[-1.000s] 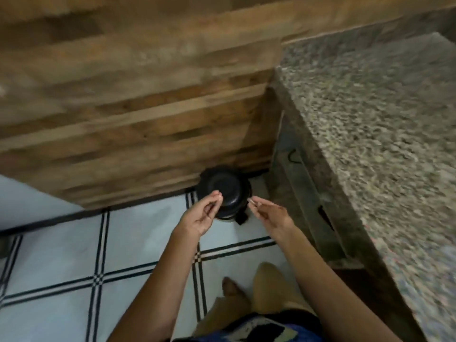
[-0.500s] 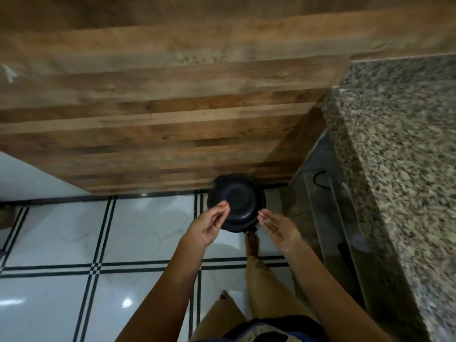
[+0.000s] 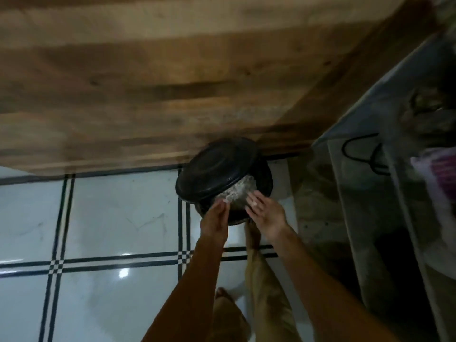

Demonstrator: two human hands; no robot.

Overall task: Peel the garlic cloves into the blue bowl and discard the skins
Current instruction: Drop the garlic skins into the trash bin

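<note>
A round black pedal bin [image 3: 267, 185] stands on the floor against the wood wall. Its lid [image 3: 217, 169] is tilted up and a clear liner with pale scraps [image 3: 243, 191] shows inside. Both hands hover over the bin's near rim. My left hand [image 3: 214, 218] is seen edge-on with its fingers stretched toward the opening, and pale garlic skin bits [image 3: 225, 199] sit at its fingertips. My right hand [image 3: 267, 214] has its fingers spread flat, with a whitish bit on them. No blue bowl or cloves are in view.
My right foot [image 3: 251, 234] is at the bin's base and my left foot [image 3: 222, 296] is on the white tiled floor [image 3: 111, 218]. A wood-panelled wall [image 3: 172, 82] runs behind. A stone counter side and a low shelf [image 3: 357, 193] stand at the right.
The bin lid was down and has swung up. Both hands have moved forward over the opening, and their fingers have gone from pinched to stretched out.
</note>
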